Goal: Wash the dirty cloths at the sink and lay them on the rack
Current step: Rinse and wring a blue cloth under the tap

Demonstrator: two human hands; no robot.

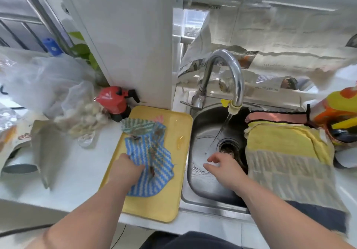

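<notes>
Blue-and-white zigzag cloth (152,152) is lying stained and crumpled on the yellow tray (173,200), and the left hand (125,169) is bunching its near edge in curled fingers. Soft and limp, it will probably sag once wet, so gathering a fold suits it. The right hand (226,167) is hovering empty, fingers relaxed, over the sink (202,181).

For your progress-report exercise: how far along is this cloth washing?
Done: only the tap is running into the sink. In hand: the left hand grips the blue striped cloth on the yellow tray; the right hand hovers open over the sink. Left: washing it and the green cloth, then racking.
</notes>
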